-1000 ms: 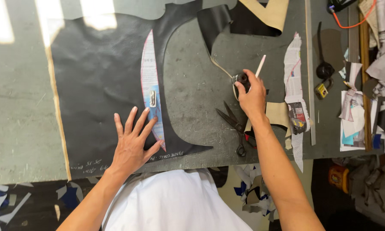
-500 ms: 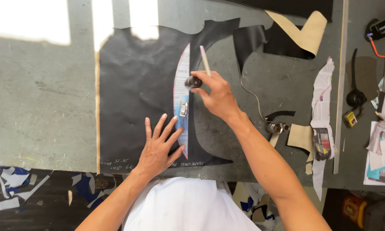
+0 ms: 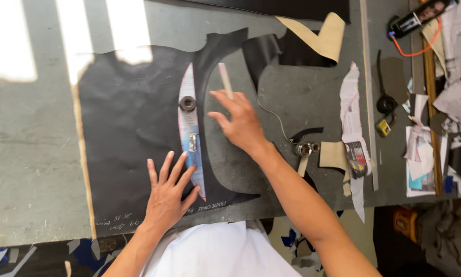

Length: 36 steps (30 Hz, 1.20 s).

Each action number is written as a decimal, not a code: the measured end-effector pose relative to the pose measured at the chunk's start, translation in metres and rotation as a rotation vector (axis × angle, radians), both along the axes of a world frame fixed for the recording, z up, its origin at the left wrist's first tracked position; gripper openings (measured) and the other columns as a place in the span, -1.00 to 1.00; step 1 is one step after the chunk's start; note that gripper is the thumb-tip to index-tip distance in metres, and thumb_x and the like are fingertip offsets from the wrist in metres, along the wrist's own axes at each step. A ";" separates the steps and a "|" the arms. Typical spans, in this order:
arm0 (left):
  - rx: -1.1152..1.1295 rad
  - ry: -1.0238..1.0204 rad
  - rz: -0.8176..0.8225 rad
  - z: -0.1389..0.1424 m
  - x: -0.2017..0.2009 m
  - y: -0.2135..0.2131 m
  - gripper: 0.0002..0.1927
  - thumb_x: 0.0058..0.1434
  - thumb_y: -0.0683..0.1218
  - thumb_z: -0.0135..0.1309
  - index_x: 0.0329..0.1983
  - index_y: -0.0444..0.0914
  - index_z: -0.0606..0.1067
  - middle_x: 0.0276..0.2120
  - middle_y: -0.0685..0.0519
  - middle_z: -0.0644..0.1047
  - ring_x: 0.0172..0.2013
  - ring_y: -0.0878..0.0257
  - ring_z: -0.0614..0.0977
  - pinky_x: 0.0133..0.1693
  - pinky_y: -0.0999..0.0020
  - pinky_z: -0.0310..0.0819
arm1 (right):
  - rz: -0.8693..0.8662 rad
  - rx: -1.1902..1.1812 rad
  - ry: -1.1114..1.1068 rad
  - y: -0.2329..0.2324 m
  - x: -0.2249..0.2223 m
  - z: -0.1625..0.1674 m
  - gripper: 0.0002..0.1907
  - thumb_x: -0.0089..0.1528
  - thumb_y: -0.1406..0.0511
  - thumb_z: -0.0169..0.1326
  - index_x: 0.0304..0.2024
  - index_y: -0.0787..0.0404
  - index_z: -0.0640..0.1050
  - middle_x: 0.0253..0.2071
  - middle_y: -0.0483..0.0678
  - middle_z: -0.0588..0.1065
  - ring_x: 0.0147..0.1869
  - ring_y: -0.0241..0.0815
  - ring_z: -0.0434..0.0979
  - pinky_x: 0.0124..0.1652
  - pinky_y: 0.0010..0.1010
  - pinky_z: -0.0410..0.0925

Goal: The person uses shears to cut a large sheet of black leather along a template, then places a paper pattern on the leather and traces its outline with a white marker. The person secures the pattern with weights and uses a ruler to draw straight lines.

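While held flat by left hand (image 3: 166,197), crescent pattern (image 3: 189,138) just left of right-hand grip (image 3: 235,120).

Round weight (image 3: 188,103) on paper pattern (image 3: 190,149), pattern on leather sheet (image 3: 133,128), sheet on table (image 3: 30,154)

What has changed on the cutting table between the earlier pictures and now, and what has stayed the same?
The right hand carried the round weight leftwards from near the scissors, set it on the curved paper pattern and let go; it holds only the white marking stick now. The left hand stays flat on the black sheet, pressing the pattern's lower end.
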<state>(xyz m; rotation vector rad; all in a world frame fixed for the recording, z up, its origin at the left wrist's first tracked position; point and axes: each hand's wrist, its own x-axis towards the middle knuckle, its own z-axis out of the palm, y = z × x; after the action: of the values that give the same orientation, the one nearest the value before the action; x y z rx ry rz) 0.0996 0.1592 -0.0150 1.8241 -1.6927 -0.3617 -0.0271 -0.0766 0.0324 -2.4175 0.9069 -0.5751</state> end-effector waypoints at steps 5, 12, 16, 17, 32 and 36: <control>-0.016 -0.012 0.026 -0.004 -0.008 0.001 -0.47 0.15 0.05 0.19 0.16 -0.23 0.48 0.36 -0.12 0.29 0.41 -0.13 0.16 0.35 -0.43 -0.26 | -0.469 -0.045 0.175 0.014 -0.117 0.017 -0.56 0.26 0.27 0.24 0.19 0.21 0.56 0.17 0.07 0.48 0.31 0.10 0.36 0.20 -0.16 0.27; 0.012 -0.017 0.029 -0.009 -0.028 0.012 -0.53 0.18 -0.03 0.18 0.15 -0.27 0.49 0.33 -0.15 0.33 0.38 -0.10 0.25 0.38 -0.33 -0.11 | -0.615 -0.073 0.251 0.037 -0.204 0.002 -0.60 0.24 0.28 0.26 0.11 0.25 0.57 0.13 0.01 0.53 0.27 0.06 0.38 0.20 -0.19 0.30; -0.030 -0.008 0.031 -0.004 -0.037 0.016 -0.60 0.18 -0.09 0.18 0.08 -0.28 0.52 0.27 -0.17 0.38 0.31 -0.11 0.33 0.36 -0.27 0.02 | -0.585 -0.092 0.262 0.042 -0.212 0.000 -0.54 0.19 0.29 0.30 0.12 0.27 0.56 0.09 0.05 0.52 0.23 0.08 0.38 0.15 -0.17 0.29; -0.035 -0.002 0.030 -0.002 -0.038 0.018 -0.61 0.18 -0.10 0.18 0.07 -0.29 0.52 0.24 -0.18 0.39 0.29 -0.11 0.35 0.35 -0.25 0.06 | -0.571 -0.094 0.278 0.044 -0.213 0.001 -0.54 0.16 0.30 0.31 0.11 0.27 0.56 0.08 0.04 0.53 0.20 0.08 0.38 0.14 -0.17 0.29; -0.048 0.024 -0.011 0.009 -0.037 0.037 -0.59 0.18 -0.19 0.15 0.13 -0.31 0.50 0.07 -0.15 0.42 0.13 -0.06 0.44 0.32 -0.15 0.21 | -0.228 0.150 -0.071 0.114 -0.105 0.028 -0.56 0.12 0.38 0.35 0.06 0.24 0.60 -0.01 0.04 0.59 -0.01 -0.07 0.64 0.00 -0.31 0.49; -0.059 0.028 -0.007 0.008 -0.036 0.041 -0.60 0.19 -0.20 0.15 0.12 -0.32 0.50 0.09 -0.17 0.42 0.15 -0.07 0.44 0.32 -0.14 0.21 | 0.074 0.198 -0.087 0.144 -0.060 0.017 -0.50 0.13 0.40 0.30 0.13 0.25 0.54 0.05 0.08 0.55 0.08 0.05 0.58 0.04 -0.27 0.47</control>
<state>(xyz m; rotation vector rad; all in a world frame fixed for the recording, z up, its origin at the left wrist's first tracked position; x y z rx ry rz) 0.0631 0.2001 -0.0070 1.7625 -1.6737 -0.3356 -0.0867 0.0672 0.0491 -2.2206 0.7954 -0.5327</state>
